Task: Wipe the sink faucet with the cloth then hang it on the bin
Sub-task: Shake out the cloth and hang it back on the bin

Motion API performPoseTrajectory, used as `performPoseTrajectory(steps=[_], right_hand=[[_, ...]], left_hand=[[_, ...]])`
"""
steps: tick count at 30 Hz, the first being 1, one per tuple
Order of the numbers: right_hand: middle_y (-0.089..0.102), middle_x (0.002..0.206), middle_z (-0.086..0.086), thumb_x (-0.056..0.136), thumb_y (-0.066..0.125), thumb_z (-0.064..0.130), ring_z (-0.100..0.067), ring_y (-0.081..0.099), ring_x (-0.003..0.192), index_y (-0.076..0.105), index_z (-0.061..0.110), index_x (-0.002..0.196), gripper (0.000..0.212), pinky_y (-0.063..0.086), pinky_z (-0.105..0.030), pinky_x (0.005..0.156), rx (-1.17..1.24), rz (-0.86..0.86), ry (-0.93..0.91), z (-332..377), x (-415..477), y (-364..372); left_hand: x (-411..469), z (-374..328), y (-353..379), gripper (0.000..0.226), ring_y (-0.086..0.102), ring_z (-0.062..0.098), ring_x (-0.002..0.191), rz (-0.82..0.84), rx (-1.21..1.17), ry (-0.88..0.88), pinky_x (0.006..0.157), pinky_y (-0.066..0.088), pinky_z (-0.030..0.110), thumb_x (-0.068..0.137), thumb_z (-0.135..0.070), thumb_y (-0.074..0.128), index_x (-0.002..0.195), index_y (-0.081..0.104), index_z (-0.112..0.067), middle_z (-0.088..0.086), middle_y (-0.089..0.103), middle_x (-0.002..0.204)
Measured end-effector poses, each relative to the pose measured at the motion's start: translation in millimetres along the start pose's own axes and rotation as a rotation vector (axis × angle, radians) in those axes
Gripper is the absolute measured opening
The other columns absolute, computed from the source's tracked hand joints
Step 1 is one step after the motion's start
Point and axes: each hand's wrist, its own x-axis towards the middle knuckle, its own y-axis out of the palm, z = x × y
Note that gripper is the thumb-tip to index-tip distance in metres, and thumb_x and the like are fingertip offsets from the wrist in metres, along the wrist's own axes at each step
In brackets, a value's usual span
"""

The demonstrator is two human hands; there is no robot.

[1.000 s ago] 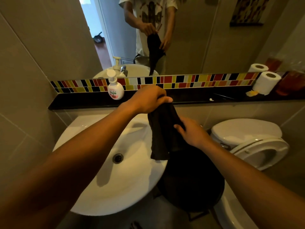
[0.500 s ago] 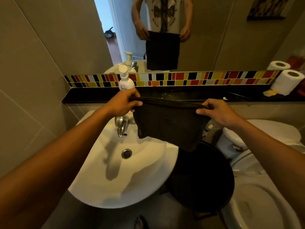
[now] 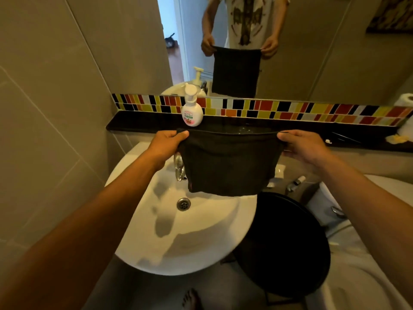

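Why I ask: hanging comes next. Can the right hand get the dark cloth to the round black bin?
Probably yes: the right hand holds the dark cloth just above the round black bin, nothing between.

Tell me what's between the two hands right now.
In the head view, the dark cloth spans the whole gap, its top edge pulled straight from the left hand to the right hand. It hangs over the sink, partly covering the faucet.
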Motion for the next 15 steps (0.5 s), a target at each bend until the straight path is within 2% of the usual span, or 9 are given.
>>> performPoseTrajectory(steps=[3,5,7,10,12,15], right_hand=[[0.068,0.1,-0.006,0.087,0.062,0.017,-0.018,0.066,0.094,0.064,0.015,0.099,0.012,0.051,-0.034,0.085,0.09,-0.014,0.06,5,-5,23],[0.068,0.097,-0.006,0.086,0.063,0.016,-0.018,0.066,0.09,0.063,0.015,0.097,0.011,0.053,-0.033,0.084,0.139,-0.003,0.093,8,-8,40],[0.068,0.092,-0.006,0.086,0.064,0.015,-0.017,0.066,0.086,0.062,0.015,0.094,0.008,0.054,-0.03,0.076,0.221,0.022,0.125,12,-14,57],[0.069,0.091,-0.007,0.086,0.064,0.017,-0.019,0.067,0.089,0.064,0.014,0.094,0.008,0.053,-0.027,0.069,0.288,0.009,0.112,13,-22,77],[0.07,0.097,-0.008,0.086,0.064,0.02,-0.02,0.067,0.092,0.066,0.015,0.097,0.012,0.055,-0.028,0.072,0.193,-0.012,0.018,10,-25,85],[0.069,0.1,-0.003,0.088,0.062,0.021,-0.018,0.066,0.095,0.068,0.017,0.102,0.016,0.055,-0.032,0.083,0.04,-0.03,-0.132,6,-28,91]], left_hand=[[-9,-13,18,0.015,0.058,0.012,0.057,-0.062,-0.166,-0.078,0.054,0.05,0.022,0.091,-0.023,0.06,0.08,0.063,-0.013,0.004,0.061,0.069],[-18,-23,33,0.012,0.056,0.006,0.044,0.001,-0.185,-0.062,0.043,0.046,0.017,0.091,-0.02,0.06,0.091,0.063,-0.008,0.0,0.059,0.061],[-28,-29,49,0.016,0.061,0.003,0.043,0.071,-0.121,-0.03,0.045,0.049,0.015,0.092,-0.022,0.059,0.099,0.063,-0.008,0.0,0.064,0.067],[-39,-37,70,0.018,0.068,0.007,0.053,0.137,-0.09,-0.022,0.051,0.055,0.018,0.096,-0.028,0.051,0.094,0.06,-0.012,0.006,0.068,0.079],[-43,-39,79,0.02,0.07,0.012,0.06,0.163,-0.088,-0.006,0.056,0.058,0.02,0.097,-0.028,0.049,0.095,0.06,-0.012,0.009,0.069,0.085],[-45,-42,86,0.021,0.07,0.011,0.059,0.158,-0.085,0.049,0.056,0.057,0.017,0.096,-0.027,0.051,0.101,0.062,-0.01,0.009,0.069,0.086]])
